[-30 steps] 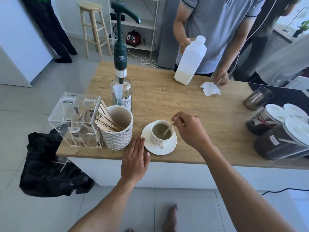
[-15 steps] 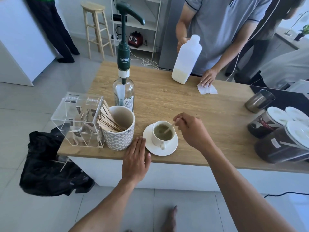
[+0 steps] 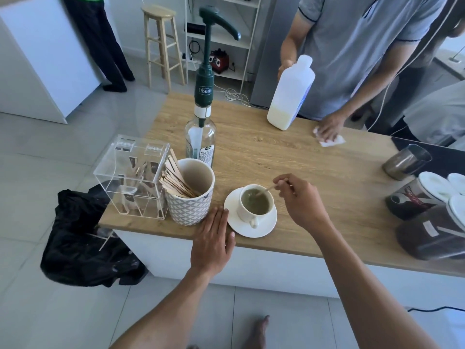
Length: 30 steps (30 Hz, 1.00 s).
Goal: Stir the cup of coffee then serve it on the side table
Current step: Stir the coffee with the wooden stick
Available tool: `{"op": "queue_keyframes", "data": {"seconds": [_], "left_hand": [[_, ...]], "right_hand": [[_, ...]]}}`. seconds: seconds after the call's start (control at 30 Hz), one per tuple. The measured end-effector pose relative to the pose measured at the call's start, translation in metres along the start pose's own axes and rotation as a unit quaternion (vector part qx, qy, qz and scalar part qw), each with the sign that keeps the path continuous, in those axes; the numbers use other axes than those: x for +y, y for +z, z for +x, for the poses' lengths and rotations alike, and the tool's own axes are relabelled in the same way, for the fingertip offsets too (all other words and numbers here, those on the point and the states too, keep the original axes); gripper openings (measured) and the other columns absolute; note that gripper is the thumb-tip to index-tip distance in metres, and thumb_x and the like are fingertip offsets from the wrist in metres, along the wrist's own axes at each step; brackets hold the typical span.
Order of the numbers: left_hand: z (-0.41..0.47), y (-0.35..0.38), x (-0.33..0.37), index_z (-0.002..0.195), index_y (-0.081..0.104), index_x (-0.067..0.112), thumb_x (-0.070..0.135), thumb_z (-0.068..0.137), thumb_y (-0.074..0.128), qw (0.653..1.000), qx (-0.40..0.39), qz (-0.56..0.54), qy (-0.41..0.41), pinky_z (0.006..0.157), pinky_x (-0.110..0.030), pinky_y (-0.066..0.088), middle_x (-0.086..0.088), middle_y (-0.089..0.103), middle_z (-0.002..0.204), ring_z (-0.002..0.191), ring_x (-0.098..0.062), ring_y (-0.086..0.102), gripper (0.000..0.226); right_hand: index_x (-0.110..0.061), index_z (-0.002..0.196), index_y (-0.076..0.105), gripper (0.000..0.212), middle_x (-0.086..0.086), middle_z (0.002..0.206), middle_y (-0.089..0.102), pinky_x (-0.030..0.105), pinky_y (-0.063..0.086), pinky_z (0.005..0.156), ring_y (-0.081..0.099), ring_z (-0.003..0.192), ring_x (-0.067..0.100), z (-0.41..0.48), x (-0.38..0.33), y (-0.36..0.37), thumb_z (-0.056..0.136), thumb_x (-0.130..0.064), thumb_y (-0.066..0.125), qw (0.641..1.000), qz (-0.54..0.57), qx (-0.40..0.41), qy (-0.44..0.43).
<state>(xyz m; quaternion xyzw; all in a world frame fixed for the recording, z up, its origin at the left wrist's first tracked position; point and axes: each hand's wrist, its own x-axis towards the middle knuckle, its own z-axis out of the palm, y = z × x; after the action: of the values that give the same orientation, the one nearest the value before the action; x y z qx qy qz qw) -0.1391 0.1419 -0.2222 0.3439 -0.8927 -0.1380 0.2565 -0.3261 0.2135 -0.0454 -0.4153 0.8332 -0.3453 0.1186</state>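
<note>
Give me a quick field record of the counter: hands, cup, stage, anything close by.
right hand: pinching stirrer, tip in the coffee
left hand: flat on counter edge, touching nothing else
cup: upright on saucer, handle toward the person
stage: stirring; not served
nearby: stick pot left of saucer, syrup bottle behind it
other person: hand wiping with tissue, holding milk jug
</note>
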Motion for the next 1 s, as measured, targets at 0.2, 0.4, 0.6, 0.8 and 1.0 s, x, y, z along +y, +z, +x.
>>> {"op": "queue_keyframes", "data": {"seconds": [0.2,0.4,0.6,0.8,1.0], "left_hand": [[0.0,0.001,0.0,0.141,0.048,0.008,0.031,0.093,0.049,1.0,0.006,0.001,0.0,0.112,-0.04,0.035,-0.01,0.05,0.146,0.137,-0.025,0.043,0.054],[0.0,0.004,0.0,0.141,0.049,0.007,0.029,0.093,0.049,1.0,0.015,-0.014,0.001,0.111,-0.041,0.038,-0.011,0.049,0.146,0.137,-0.025,0.043,0.053],[0.0,0.003,0.0,0.14,0.049,0.006,0.029,0.093,0.048,1.0,0.021,-0.015,0.005,0.111,-0.042,0.037,-0.011,0.05,0.145,0.137,-0.025,0.044,0.052],[0.0,0.004,0.0,0.14,0.049,0.006,0.029,0.094,0.047,1.0,0.021,-0.015,0.007,0.112,-0.042,0.037,-0.011,0.05,0.145,0.137,-0.025,0.043,0.052],[0.0,0.005,-0.001,0.14,0.049,0.007,0.03,0.093,0.049,1.0,0.02,-0.012,0.006,0.112,-0.042,0.036,-0.011,0.05,0.146,0.137,-0.025,0.044,0.053]], "right_hand": [[-0.017,0.096,0.066,0.022,-0.01,0.089,0.068,0.038,0.053,0.074,0.067,0.081,0.021,0.001,0.001,0.0,0.098,-0.016,0.044,0.999,-0.006,0.034,0.02],[-0.016,0.092,0.066,0.026,-0.012,0.082,0.065,0.037,0.052,0.072,0.065,0.079,0.017,0.001,0.004,-0.003,0.097,-0.016,0.041,0.999,-0.007,0.027,0.046],[-0.019,0.09,0.065,0.022,-0.012,0.081,0.067,0.027,0.05,0.069,0.066,0.073,0.01,-0.004,-0.001,0.002,0.098,-0.014,0.045,0.999,0.031,-0.01,0.018],[-0.022,0.093,0.065,0.019,-0.011,0.081,0.068,0.025,0.049,0.065,0.067,0.072,0.012,-0.005,0.006,-0.001,0.099,-0.016,0.047,1.0,0.016,0.021,-0.01],[-0.024,0.088,0.064,0.02,-0.002,0.076,0.07,0.038,0.054,0.066,0.067,0.068,0.024,-0.01,0.009,-0.004,0.097,-0.016,0.048,1.0,0.008,0.015,-0.012]]}}
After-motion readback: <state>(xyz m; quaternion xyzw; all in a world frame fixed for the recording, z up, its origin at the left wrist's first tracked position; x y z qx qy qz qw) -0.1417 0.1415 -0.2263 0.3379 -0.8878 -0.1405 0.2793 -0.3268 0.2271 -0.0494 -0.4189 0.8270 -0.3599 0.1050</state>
